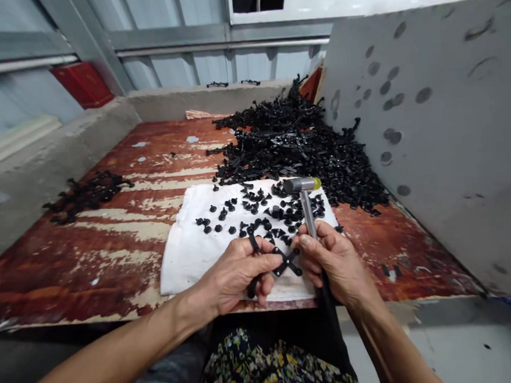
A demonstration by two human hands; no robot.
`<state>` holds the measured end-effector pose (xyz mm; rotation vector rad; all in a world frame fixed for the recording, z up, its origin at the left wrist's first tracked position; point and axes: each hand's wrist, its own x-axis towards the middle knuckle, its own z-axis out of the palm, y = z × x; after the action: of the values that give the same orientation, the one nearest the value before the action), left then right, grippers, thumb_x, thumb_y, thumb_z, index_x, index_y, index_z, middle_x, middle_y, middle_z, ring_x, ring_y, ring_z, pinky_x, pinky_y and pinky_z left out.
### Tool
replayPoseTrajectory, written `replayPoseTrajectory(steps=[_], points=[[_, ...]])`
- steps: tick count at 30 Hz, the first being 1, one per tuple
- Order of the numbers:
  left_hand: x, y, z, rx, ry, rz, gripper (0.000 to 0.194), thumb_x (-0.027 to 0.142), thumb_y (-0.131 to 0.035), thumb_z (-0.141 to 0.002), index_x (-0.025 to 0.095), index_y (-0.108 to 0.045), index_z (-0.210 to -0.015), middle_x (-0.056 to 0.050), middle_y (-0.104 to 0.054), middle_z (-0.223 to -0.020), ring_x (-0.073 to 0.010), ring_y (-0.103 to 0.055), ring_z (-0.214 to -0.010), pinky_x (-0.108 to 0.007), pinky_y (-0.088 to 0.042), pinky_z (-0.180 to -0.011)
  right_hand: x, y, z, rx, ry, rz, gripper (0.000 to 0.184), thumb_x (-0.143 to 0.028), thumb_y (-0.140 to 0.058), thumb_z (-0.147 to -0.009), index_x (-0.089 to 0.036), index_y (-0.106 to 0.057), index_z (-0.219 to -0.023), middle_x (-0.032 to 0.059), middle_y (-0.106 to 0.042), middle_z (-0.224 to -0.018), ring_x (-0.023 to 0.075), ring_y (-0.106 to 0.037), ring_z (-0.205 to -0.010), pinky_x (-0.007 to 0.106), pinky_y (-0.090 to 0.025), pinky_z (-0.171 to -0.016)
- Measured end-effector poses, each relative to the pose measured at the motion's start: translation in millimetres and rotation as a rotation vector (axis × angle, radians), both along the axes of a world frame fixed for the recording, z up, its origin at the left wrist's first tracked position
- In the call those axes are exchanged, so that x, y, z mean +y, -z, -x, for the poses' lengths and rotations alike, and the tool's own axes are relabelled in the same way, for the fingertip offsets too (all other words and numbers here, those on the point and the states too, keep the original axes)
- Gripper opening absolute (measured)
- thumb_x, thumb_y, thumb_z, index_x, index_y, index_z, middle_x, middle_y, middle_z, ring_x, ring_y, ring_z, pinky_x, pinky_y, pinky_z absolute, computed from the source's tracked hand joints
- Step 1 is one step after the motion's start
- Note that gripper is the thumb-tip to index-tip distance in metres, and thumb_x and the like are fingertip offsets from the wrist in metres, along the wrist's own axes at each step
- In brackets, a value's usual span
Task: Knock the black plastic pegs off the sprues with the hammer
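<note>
My left hand (243,271) is closed on a black linkage of crossed flat arms (288,260) with small bright rivets, held just above the white cloth (179,261). Wrapped round the metal handle of a small mallet (308,211) is my right hand (330,256); the mallet stands upright, its head grey at one end and yellow at the other. My right fingertips are close to the linkage's right side, and whether they touch it I cannot tell. Several small black round-headed pieces (232,230) lie scattered over the cloth beyond my hands.
A large heap of black linkages (296,142) covers the table's back right, against a spotted grey panel (426,133). A smaller pile of black linkages (89,194) lies at the left on the worn red-brown tabletop (123,247). A red box (82,85) sits on the ledge.
</note>
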<state>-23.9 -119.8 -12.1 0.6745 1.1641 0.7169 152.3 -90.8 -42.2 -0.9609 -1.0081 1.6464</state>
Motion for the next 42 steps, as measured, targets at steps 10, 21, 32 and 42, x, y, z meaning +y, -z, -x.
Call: replayPoseTrajectory(steps=[10,21,32,42], points=[[2,-12.8,65,0.194,-0.483,-0.009,0.024,0.007,-0.073,-0.063,0.015,-0.053,-0.074,0.002,-0.060,-0.053,0.0004,-0.029,-0.028,-0.011,-0.018,-0.029,-1,1.8,-1,0.010,-0.014,-0.012,0.038,-0.045,-0.081,-0.071,-0.020,-0.056,-0.086,-0.0054,-0.058,-0.068,0.0014,-0.037,-0.040,0.011,-0.033,-0.029],[9,-5.3,58,0.115,-0.333,0.081,0.018,0.007,-0.077,-0.062,0.011,-0.059,-0.062,0.003,-0.052,-0.046,0.0013,-0.026,-0.028,-0.011,-0.013,-0.028,0,1.0,0,-0.032,0.001,-0.015,0.038,-0.045,-0.081,-0.070,-0.021,-0.056,-0.085,-0.0055,-0.055,-0.066,0.0020,-0.036,-0.039,0.012,-0.032,-0.029],[11,-5.0,58,0.132,-0.299,0.064,0.014,0.007,-0.072,-0.065,0.009,-0.060,-0.058,-0.005,-0.063,-0.054,0.0017,-0.028,-0.028,-0.011,-0.016,-0.027,-1,-0.4,-1,-0.036,-0.022,-0.019,0.035,-0.044,-0.079,-0.072,-0.021,-0.056,-0.086,-0.0054,-0.055,-0.066,0.0027,-0.035,-0.040,0.013,-0.031,-0.030],[11,-7.4,55,0.162,-0.287,0.102,0.020,0.010,-0.072,-0.066,0.012,-0.057,-0.054,0.008,-0.035,-0.032,0.0006,-0.021,-0.026,-0.012,-0.012,-0.029,-1,0.0,-1,-0.029,-0.019,-0.026,0.034,-0.044,-0.079,-0.073,-0.021,-0.057,-0.086,-0.0051,-0.055,-0.067,0.0028,-0.035,-0.040,0.013,-0.032,-0.030]])
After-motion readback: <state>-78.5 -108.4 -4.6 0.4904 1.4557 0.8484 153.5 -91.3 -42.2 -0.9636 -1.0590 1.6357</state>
